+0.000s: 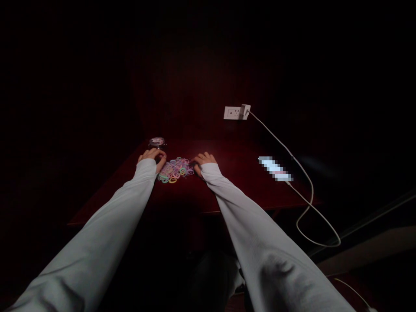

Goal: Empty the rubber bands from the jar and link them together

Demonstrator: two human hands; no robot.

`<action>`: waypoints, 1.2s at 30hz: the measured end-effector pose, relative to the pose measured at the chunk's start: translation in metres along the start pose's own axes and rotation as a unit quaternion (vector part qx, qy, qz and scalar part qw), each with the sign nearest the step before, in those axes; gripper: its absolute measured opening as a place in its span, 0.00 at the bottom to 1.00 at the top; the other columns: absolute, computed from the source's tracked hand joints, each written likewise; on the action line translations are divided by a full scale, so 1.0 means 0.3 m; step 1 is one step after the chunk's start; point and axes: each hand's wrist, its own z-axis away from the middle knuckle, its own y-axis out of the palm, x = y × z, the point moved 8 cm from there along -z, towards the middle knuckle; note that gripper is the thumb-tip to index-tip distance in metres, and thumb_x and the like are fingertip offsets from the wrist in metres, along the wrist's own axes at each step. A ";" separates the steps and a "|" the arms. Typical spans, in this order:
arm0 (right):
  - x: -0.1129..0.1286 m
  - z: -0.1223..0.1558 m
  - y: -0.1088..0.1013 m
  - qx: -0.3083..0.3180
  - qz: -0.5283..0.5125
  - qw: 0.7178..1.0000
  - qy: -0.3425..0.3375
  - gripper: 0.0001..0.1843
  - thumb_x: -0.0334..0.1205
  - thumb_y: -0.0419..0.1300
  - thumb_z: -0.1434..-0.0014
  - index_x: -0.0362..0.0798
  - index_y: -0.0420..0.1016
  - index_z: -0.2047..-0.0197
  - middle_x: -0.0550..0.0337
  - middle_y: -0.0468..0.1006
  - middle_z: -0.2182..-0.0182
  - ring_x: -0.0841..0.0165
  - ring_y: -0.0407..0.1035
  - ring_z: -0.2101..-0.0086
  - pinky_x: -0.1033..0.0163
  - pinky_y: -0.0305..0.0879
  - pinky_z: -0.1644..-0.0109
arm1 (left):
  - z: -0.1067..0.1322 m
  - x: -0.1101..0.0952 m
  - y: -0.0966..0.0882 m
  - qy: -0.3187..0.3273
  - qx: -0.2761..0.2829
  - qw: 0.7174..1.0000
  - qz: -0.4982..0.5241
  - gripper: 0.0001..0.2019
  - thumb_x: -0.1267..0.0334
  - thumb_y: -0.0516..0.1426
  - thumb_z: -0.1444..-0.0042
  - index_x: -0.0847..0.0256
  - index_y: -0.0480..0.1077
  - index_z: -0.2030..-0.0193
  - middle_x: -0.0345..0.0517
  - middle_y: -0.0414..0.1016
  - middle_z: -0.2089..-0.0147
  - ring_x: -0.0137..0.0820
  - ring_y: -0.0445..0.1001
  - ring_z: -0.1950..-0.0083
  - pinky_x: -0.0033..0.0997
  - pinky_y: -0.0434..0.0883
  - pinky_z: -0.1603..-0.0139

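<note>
A heap of small pastel hair ties (177,168), in pink, purple, green and yellow, lies on the dark red table (237,190). At the heap's left edge is my left hand (152,156), its thumb and fingers curved apart in a C shape. My right hand (204,162) rests at the right edge with its fingers spread and bent toward the ties. I see nothing gripped in either hand, though the right fingertips are dim. Just behind my left hand stands a round container (157,142) with a picture on top; its lower part is partly hidden.
On the table's right side lies a phone (275,169) with a blurred screen. Its white cable (311,186) loops past the table edge and up to a charger (245,111) in the wall socket (231,113). The surroundings are very dark.
</note>
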 end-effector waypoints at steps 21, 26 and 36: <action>0.253 0.028 0.065 0.038 -0.098 0.983 -0.149 0.18 0.39 0.64 0.32 0.58 0.83 0.40 0.59 0.80 0.39 0.59 0.64 0.39 0.52 0.62 0.33 | 0.013 0.006 0.025 -0.113 0.053 0.991 0.050 0.12 0.52 0.55 0.40 0.53 0.79 0.64 0.41 0.80 0.68 0.35 0.74 0.69 0.33 0.66 0.65; 0.222 0.017 0.079 0.022 -0.106 0.987 -0.119 0.21 0.40 0.64 0.31 0.54 0.81 0.37 0.55 0.79 0.38 0.57 0.63 0.38 0.51 0.63 0.35 | 0.012 0.000 0.023 -0.112 0.044 0.991 0.057 0.13 0.53 0.55 0.40 0.54 0.78 0.63 0.43 0.81 0.67 0.37 0.74 0.66 0.32 0.66 0.64; 0.163 0.011 0.053 -0.021 -0.100 0.994 -0.042 0.20 0.43 0.63 0.30 0.49 0.81 0.38 0.52 0.81 0.42 0.55 0.64 0.41 0.51 0.64 0.38 | -0.008 0.001 0.048 0.027 0.051 0.995 0.085 0.11 0.54 0.59 0.46 0.55 0.77 0.60 0.45 0.79 0.57 0.39 0.77 0.52 0.35 0.72 0.49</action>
